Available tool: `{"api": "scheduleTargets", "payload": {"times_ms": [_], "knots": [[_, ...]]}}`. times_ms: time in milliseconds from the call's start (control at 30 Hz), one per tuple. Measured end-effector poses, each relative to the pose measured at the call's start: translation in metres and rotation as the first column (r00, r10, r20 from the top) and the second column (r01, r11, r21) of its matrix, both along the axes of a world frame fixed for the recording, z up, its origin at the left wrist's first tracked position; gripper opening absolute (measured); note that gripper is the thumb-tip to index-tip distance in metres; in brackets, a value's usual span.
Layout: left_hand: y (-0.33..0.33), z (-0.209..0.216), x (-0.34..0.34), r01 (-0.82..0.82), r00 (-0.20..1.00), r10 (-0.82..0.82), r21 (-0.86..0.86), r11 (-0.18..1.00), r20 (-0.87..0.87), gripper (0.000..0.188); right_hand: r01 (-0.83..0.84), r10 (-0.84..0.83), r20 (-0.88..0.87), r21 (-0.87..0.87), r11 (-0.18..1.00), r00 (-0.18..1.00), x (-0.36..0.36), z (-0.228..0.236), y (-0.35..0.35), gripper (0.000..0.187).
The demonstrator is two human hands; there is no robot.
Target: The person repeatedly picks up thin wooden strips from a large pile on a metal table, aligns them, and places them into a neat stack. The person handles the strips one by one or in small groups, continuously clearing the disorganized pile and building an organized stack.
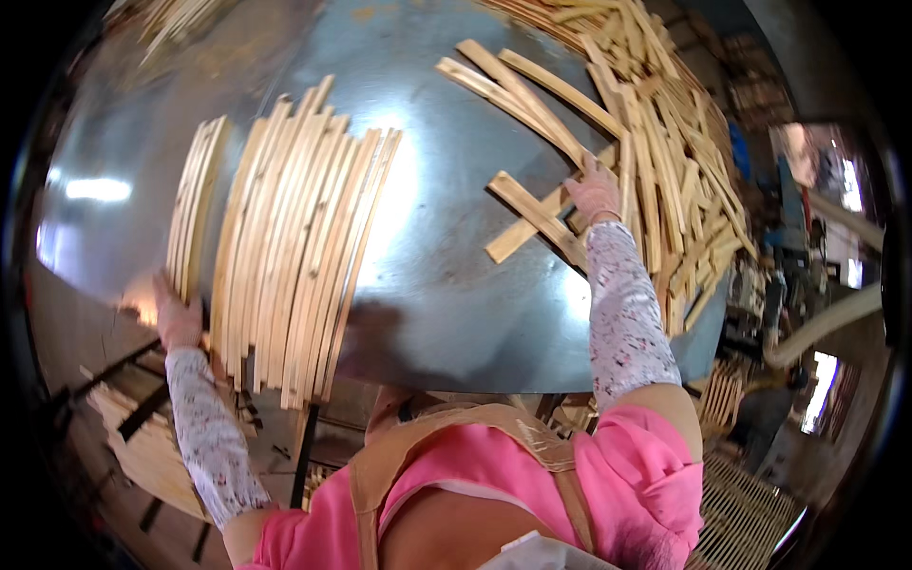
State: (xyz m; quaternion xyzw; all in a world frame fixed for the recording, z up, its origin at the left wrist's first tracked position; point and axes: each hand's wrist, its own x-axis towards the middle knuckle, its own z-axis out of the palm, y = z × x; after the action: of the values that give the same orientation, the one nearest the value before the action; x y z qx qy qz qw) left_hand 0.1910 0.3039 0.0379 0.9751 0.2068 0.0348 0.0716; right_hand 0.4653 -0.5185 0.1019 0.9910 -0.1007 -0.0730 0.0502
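Note:
At the left edge of the metal table, my left hand (pixel 179 318) closes around the near end of a narrow group of pale wooden strips (pixel 198 195). Beside it, a wider row of wooden strips (pixel 290 242) lies side by side, near ends jutting past the table's front edge. My right hand (pixel 596 190) reaches to the right, fingers bent over the end of a wooden strip (pixel 532 104) at the border of a loose pile (pixel 670 180). Two crossed strips (pixel 534 220) lie just left of that hand. Its fingertips are partly hidden among the wood.
The shiny grey metal table (pixel 446 285) spreads between the row and the pile. More strips (pixel 180 24) lie at the far left. Below the left edge, a stack of boards (pixel 157 456) rests on a dark frame. A slatted wooden stack (pixel 741 513) stands at lower right.

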Motion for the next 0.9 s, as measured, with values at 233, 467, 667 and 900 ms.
{"api": "scheduleTargets", "payload": {"times_ms": [233,467,667,900], "knots": [[-0.026,0.026,0.029,-0.197,0.942,0.185,-0.016,0.980,-0.280,0.101,0.042,-0.043,-0.179,-0.010,0.999,0.983,0.034,0.015,-0.030,0.080],[-0.146,0.042,0.060,-0.003,0.946,0.086,-0.256,0.967,0.313,0.077,-0.063,0.063,-0.140,0.007,0.998,0.988,0.066,-0.004,-0.009,0.080],[-0.415,0.059,0.102,0.233,0.957,0.099,-0.925,0.300,0.273,0.053,0.238,0.079,-0.339,0.790,0.566,0.937,0.030,0.041,0.077,0.067],[-0.563,0.072,0.096,-0.215,0.972,-0.147,-0.952,-0.218,-0.186,0.059,-0.133,0.361,0.003,0.932,0.338,0.933,-0.122,-0.022,0.061,0.047]]}}
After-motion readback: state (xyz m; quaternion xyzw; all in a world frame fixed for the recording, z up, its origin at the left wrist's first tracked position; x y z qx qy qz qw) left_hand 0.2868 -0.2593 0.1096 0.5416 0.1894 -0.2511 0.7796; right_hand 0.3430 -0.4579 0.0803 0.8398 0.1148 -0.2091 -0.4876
